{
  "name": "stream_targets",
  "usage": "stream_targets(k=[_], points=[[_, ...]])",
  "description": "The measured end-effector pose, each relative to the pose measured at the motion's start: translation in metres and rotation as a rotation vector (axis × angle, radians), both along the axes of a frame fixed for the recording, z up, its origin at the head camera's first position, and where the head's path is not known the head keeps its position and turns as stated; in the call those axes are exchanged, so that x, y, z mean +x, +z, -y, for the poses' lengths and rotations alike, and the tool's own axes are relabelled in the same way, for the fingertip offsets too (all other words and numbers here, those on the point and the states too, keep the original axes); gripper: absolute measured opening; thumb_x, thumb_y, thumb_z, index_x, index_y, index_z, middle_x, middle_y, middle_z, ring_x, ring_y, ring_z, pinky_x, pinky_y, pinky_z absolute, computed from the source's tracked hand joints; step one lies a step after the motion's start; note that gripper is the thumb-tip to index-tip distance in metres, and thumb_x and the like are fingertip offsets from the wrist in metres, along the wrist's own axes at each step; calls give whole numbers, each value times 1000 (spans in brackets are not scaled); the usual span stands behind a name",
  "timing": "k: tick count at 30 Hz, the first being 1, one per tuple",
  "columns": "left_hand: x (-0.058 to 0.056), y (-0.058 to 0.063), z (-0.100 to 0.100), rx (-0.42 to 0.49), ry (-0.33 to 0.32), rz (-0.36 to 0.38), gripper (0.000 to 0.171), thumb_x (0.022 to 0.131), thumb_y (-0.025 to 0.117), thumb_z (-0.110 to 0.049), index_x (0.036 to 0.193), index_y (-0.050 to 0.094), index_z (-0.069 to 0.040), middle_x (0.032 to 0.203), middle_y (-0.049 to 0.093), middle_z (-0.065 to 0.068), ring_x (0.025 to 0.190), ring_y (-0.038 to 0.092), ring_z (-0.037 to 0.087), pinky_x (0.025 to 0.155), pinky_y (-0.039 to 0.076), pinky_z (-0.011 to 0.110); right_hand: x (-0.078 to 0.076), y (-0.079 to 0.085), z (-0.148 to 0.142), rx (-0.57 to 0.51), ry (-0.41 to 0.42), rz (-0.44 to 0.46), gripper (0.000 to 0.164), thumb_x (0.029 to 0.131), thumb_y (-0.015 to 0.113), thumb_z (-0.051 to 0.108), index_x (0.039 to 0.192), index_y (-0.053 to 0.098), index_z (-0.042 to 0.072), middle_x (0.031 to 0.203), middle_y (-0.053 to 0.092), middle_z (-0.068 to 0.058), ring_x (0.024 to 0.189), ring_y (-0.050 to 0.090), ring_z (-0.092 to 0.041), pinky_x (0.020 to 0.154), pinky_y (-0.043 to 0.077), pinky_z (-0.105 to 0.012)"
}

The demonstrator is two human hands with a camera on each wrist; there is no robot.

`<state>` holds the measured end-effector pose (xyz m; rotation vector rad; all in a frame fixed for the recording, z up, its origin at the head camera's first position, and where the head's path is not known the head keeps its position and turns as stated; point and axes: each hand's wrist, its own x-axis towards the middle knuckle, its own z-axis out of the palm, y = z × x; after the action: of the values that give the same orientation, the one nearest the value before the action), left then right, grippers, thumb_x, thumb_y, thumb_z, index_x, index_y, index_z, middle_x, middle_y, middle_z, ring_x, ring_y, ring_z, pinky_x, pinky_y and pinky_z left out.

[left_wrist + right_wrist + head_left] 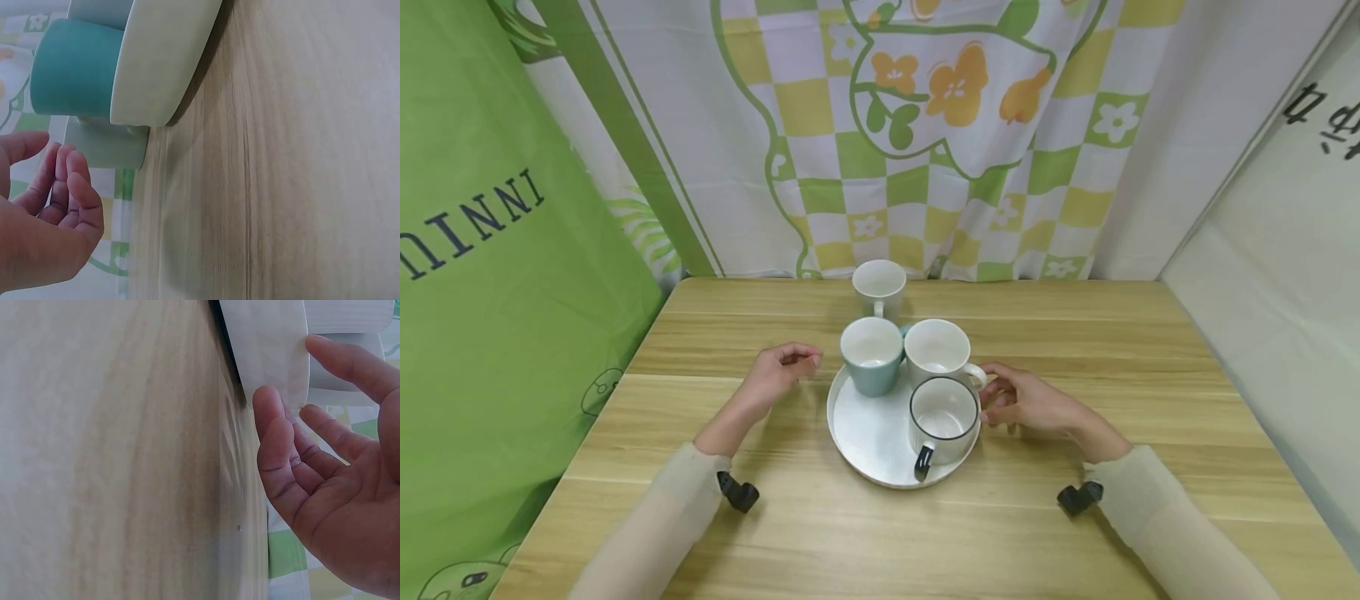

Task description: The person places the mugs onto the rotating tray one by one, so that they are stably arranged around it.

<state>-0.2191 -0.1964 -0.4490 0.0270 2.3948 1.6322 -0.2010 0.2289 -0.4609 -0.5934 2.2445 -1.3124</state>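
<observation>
Three mugs stand on a round white tray [865, 442]: a teal mug [876, 379], a plain white mug [937, 346] and a white mug with a black rim and handle [943, 412]. To the left of the tray hovers my left hand [778, 372], fingers loosely bent and apart from it, holding nothing. My right hand [1030, 404] is at the tray's right side beside the black-rimmed mug. In the right wrist view its fingertips and thumb are right at the tray wall [275, 347], with the fingers relaxed.
Behind the tray, another white mug [878, 279] stands on the wooden table [760, 533], its handle toward me. A patterned curtain [940, 192] hangs along the table's back edge, and a green cloth [497, 333] hangs on the left.
</observation>
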Motion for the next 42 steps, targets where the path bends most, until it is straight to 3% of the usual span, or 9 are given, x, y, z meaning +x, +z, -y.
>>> stream_targets(k=[5, 13, 21, 26, 33, 42], points=[[-4, 0, -3, -1, -10, -2, 37, 99, 61, -31, 125, 65, -5, 124, 66, 19, 96, 61, 16, 86, 50, 38, 0, -1, 0, -2, 0, -7, 70, 88, 76, 14, 146, 39, 5, 117, 63, -21, 89, 64, -24, 59, 55, -32], [-14, 0, -7, 19, -18, 22, 37, 101, 58, -30, 126, 62, -2, 129, 64, 20, 116, 60, 36, 85, 50, 34, 0, -2, -1, 4, 7, -30, 70, 89, 76, 16, 147, 39, 4, 117, 64, -21, 90, 64, -24, 61, 55, -32], [-26, 0, -9, 35, -6, 69, 41, 102, 56, -33, 127, 62, -2, 135, 62, 13, 121, 57, 32, 91, 49, 39, -1, -5, -1, -1, 11, -36, 70, 88, 77, 14, 146, 39, 3, 115, 64, -21, 90, 65, -24, 64, 55, -28], [-33, -2, -10, 42, -5, 79, 42, 103, 55, -34, 132, 61, -5, 130, 63, 16, 117, 57, 29, 89, 49, 36, -1, -5, -1, -8, 17, -27, 71, 89, 76, 15, 147, 38, 3, 116, 64, -22, 90, 66, -25, 63, 56, -30], [-44, 0, -16, 43, 12, 97, 44, 101, 58, -41, 130, 62, -8, 128, 65, 14, 112, 62, 22, 95, 50, 41, -1, -5, -1, -1, 2, -16, 72, 89, 76, 16, 148, 37, 4, 117, 63, -21, 91, 65, -23, 62, 56, -31], [-58, -3, -24, 75, 18, 117, 48, 100, 59, -42, 131, 61, -6, 131, 65, 14, 109, 63, 19, 92, 50, 36, -1, -4, -1, -20, 7, -10, 73, 89, 76, 15, 148, 36, 1, 117, 63, -22, 94, 66, -25, 67, 56, -27]])
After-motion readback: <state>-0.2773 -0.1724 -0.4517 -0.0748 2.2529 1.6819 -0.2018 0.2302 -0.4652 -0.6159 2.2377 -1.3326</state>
